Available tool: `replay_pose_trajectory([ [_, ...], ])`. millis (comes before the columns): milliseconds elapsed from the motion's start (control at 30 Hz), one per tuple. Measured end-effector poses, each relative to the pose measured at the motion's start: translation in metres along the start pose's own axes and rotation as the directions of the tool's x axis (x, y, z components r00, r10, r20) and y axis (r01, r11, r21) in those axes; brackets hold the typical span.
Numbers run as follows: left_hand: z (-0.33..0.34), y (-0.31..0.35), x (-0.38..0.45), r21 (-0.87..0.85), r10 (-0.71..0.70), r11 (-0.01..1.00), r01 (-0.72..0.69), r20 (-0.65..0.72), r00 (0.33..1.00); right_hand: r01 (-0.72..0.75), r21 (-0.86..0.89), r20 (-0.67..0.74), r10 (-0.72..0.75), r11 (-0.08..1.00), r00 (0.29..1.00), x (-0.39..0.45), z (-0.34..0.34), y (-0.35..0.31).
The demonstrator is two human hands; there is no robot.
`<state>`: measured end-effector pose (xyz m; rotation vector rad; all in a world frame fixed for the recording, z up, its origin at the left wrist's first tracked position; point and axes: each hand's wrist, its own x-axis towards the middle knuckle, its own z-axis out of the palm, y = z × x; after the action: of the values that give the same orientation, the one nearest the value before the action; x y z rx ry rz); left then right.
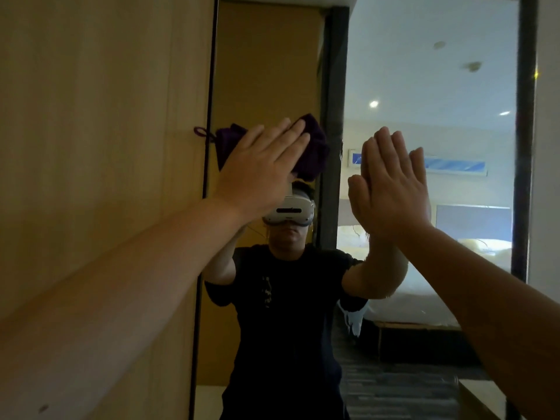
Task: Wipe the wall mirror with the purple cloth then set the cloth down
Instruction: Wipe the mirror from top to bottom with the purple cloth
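Arms: bare, no sleeves showing
Left hand [260,168]: no glove
Right hand [391,189]: no glove, no rings

This looks like a hotel room or a bedroom. A tall dark-framed wall mirror [424,86] is set between a light wooden wall panel [100,131] on one side and a pale wall on the other. Its glass reflects a bed with white bedding [424,301] on a low dark base, a grey upholstered headboard [472,219] and a long framed blue picture [451,165] on the wall above it. The reflection also shows a white ceiling with small recessed lights [374,104] and a round ceiling-mounted fitting [472,66], and dark patterned carpet [400,389] on the floor.
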<state>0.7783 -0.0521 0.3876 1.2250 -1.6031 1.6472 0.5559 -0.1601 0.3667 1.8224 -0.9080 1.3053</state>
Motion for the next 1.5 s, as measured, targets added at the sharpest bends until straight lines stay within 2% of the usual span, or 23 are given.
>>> replay_pose_trajectory([
  [233, 0.007, 0.068, -0.152, -0.110, 0.177, 0.980, -0.164, 0.115, 0.978, 0.009, 0.036, -0.011, -0.009, 0.999, 1.000, -0.005, -0.001, 0.003],
  [400, 0.011, 0.102, -0.212, -0.177, 0.143, 0.977, -0.116, 0.145, 0.979, -0.010, 0.082, -0.027, 0.013, 0.997, 1.000, -0.031, -0.002, 0.007],
  [500, 0.009, 0.100, -0.211, -0.181, 0.133, 0.978, -0.105, 0.152, 0.979, -0.112, 0.032, -0.055, 0.114, 0.993, 0.992, -0.050, -0.003, 0.029],
  [567, 0.010, 0.100, -0.209, -0.196, 0.118, 0.976, -0.093, 0.123, 0.985, -0.156, 0.031, -0.014, 0.157, 0.987, 0.988, -0.055, -0.005, 0.046],
  [700, 0.005, 0.096, -0.184, -0.284, 0.033, 0.958, -0.023, 0.030, 0.999, -0.121, 0.001, 0.042, 0.121, 0.993, 0.992, -0.059, -0.005, 0.059],
  [800, -0.008, 0.082, -0.114, -0.285, -0.034, 0.959, 0.014, -0.063, 0.997, -0.140, -0.006, 0.048, 0.140, 0.990, 0.989, -0.058, -0.004, 0.056],
  [967, -0.039, 0.055, 0.052, -0.216, -0.123, 0.973, 0.076, -0.211, 0.970, -0.135, 0.001, 0.050, 0.135, 0.991, 0.990, -0.060, 0.000, 0.059],
  [1033, -0.049, 0.047, 0.110, -0.177, -0.139, 0.978, 0.107, -0.181, 0.974, -0.132, 0.012, 0.036, 0.131, 0.991, 0.991, -0.061, 0.001, 0.060],
  [1133, -0.038, 0.048, 0.150, -0.147, -0.167, 0.975, 0.166, 0.003, 0.986, -0.122, 0.024, 0.012, 0.122, 0.992, 0.993, -0.062, 0.003, 0.061],
  [1233, -0.004, 0.066, 0.120, -0.140, -0.136, 0.979, 0.150, 0.101, 0.985, -0.118, 0.039, -0.020, 0.119, 0.992, 0.993, -0.062, 0.006, 0.062],
  [1300, 0.015, 0.085, 0.082, -0.080, -0.074, 0.994, 0.080, 0.081, 0.994, -0.117, 0.044, -0.031, 0.119, 0.992, 0.992, -0.063, 0.008, 0.063],
  [1400, 0.023, 0.115, 0.021, -0.102, 0.036, 0.994, -0.030, 0.050, 0.998, -0.094, 0.066, -0.039, 0.096, 0.993, 0.995, -0.063, 0.009, 0.064],
  [1500, 0.024, 0.142, -0.045, -0.126, 0.129, 0.985, -0.117, 0.092, 0.987, -0.075, 0.082, -0.047, 0.079, 0.994, 0.996, -0.064, 0.008, 0.066],
])
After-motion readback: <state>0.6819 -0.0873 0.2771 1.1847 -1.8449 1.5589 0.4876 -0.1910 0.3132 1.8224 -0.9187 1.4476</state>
